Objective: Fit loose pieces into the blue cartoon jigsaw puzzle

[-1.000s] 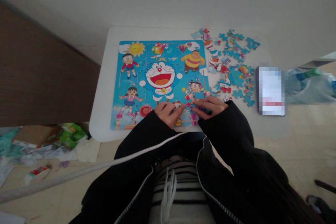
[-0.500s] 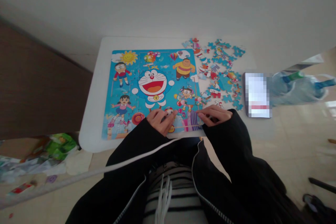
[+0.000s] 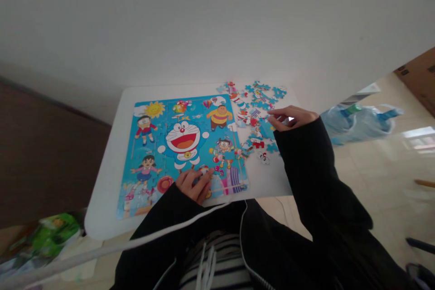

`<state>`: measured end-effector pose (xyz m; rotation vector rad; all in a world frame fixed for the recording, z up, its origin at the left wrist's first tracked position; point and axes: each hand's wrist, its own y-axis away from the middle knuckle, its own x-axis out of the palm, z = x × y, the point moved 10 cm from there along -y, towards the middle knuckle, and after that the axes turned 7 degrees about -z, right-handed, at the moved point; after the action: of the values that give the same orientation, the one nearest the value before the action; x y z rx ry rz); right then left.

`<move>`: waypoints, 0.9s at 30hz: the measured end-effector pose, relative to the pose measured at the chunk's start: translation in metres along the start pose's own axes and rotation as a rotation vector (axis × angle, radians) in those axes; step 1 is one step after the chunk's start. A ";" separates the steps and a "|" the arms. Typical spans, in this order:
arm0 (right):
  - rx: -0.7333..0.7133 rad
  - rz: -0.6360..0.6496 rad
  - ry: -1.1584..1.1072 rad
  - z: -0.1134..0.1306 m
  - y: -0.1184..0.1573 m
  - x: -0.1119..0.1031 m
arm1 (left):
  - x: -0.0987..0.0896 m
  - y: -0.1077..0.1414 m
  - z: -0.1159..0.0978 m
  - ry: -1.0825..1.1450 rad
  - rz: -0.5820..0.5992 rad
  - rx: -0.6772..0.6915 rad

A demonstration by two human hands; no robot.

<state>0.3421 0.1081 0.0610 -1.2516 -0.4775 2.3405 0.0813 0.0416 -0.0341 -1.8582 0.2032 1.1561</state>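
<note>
My left hand [image 3: 194, 185] lies on the lower part of a blue cartoon jigsaw puzzle [image 3: 159, 127], its fingers bent and spread on the picture. Around its fingertips I see a small white-and-red printed figure [image 3: 204, 170], partly covered. To the right of the puzzle, my right hand [image 3: 295, 117] reaches over loose jigsaw pieces [image 3: 260, 95]. Its thumb and index finger point left, the tips slightly apart and close to the pieces. No piece shows clearly between them. A panda-patterned piece [image 3: 264, 158] lies nearer to me.
The white table [image 3: 102, 190] stands against a pale wall [image 3: 204, 27]. Beyond its right end are large plastic bottles [image 3: 356, 122] and a cardboard box [image 3: 419, 84]. A brown panel [image 3: 44, 154] is at left. A pale cord [image 3: 146, 238] crosses in front of me.
My right hand has left the puzzle's lower right edge and moved up and right to the loose pieces, covering the phone. My left hand stays on the puzzle. The view has shifted.
</note>
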 end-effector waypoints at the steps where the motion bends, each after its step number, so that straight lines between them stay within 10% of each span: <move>1: 0.004 -0.008 -0.001 -0.004 -0.008 -0.002 | 0.000 0.000 0.000 -0.002 -0.006 0.000; 7: 0.025 -0.003 -0.004 -0.043 -0.068 0.016 | -0.003 0.001 0.001 0.007 -0.066 0.019; 13: 0.123 0.282 0.235 -0.106 -0.104 0.069 | -0.003 0.001 0.003 0.039 -0.081 0.031; 21: 0.243 0.582 0.404 -0.137 -0.068 0.066 | -0.003 0.005 0.006 0.043 -0.101 0.021; 27: 0.023 0.734 0.459 -0.115 -0.024 0.064 | -0.002 0.005 0.004 0.041 -0.088 0.027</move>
<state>0.4124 0.1731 -0.0318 -2.1466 0.2037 2.4400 0.0751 0.0412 -0.0358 -1.8498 0.1572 1.0513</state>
